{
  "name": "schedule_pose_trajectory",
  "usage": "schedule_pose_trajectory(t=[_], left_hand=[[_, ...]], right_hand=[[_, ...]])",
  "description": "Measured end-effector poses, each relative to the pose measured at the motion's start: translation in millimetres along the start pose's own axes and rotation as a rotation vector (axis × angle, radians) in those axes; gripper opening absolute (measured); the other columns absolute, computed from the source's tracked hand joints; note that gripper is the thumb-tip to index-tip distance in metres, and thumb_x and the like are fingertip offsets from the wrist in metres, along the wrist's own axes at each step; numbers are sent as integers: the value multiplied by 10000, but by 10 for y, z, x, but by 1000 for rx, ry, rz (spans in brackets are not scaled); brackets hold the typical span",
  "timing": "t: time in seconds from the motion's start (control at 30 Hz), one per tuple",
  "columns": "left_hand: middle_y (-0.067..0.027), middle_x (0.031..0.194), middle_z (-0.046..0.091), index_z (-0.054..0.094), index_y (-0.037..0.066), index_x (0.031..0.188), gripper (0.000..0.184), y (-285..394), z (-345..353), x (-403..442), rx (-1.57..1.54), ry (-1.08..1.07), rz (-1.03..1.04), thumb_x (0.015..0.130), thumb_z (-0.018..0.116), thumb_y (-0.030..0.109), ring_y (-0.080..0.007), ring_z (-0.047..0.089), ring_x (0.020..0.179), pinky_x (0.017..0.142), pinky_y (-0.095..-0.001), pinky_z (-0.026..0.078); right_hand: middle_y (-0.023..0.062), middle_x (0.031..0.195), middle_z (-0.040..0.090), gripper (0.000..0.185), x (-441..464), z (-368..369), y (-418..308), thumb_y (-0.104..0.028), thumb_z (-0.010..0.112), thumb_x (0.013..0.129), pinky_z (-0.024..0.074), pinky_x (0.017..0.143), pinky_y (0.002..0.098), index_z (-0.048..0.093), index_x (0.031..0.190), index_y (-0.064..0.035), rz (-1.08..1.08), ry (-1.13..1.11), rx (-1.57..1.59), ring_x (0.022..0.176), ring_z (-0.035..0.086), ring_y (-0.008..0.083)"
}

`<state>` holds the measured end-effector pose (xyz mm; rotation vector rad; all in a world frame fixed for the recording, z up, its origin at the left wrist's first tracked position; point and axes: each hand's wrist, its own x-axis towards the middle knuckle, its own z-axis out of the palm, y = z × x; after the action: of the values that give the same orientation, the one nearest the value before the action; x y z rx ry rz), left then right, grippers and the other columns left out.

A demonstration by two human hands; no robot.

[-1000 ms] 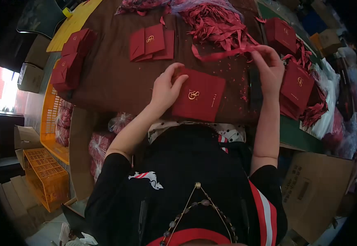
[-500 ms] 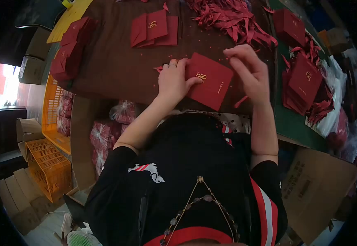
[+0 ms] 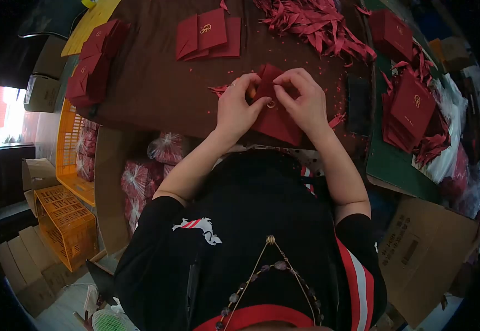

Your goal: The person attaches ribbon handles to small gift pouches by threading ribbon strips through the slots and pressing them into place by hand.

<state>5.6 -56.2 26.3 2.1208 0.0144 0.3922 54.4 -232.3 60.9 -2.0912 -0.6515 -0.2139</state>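
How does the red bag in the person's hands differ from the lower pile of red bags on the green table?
The held bag is touched by the left hand and right hand; the pile has no hand on it. The held bag's gold logo is partly covered; the pile's top logo shows whole. The held bag is over the brown cloth; the pile is on the green table. Both are red with gold print.

A gold-printed red packet (image 3: 277, 122) sits slanted over brown cloth (image 3: 157, 83).
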Motion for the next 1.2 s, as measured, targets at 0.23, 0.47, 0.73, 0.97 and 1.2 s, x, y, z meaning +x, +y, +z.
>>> schedule_pose_trajectory(t=[0.23,0.47,0.73,0.97,1.2], left_hand=[[-102,894,613,618,84,1146,479,33,19,-24,3,26,21,742,849,198,-290,620,850,770,-399,498],[-107,923,613,621,71,1191,510,4,53,-47,15,34,86,748,835,205,-296,616,893,794,-399,492],[-119,969,627,600,47,1243,523,24,98,-96,172,46,183,767,800,130,-322,622,918,826,-415,501],[-159,998,632,595,13,1237,476,20,133,-114,195,104,340,793,751,86,-368,617,942,848,-449,502],[-157,970,625,605,10,1223,447,24,179,-142,176,65,362,803,738,82,-367,608,904,793,-450,505]], right_hand=[[45,916,685,112,6,98,98,-145,705,862,498,785,406,706,963,-95,-159,84,-142,857,662,277],[50,883,659,98,-18,120,111,-107,720,837,472,777,394,694,930,-90,-193,77,-156,864,642,265],[59,885,634,106,-51,179,109,-87,719,812,459,792,402,670,906,-86,-253,75,-237,856,618,270],[73,885,636,106,-71,193,74,-90,715,811,462,790,414,664,903,-82,-276,78,-302,856,620,288],[130,812,719,187,67,-27,10,-209,711,814,539,747,425,732,883,-38,361,-204,64,801,694,317]])
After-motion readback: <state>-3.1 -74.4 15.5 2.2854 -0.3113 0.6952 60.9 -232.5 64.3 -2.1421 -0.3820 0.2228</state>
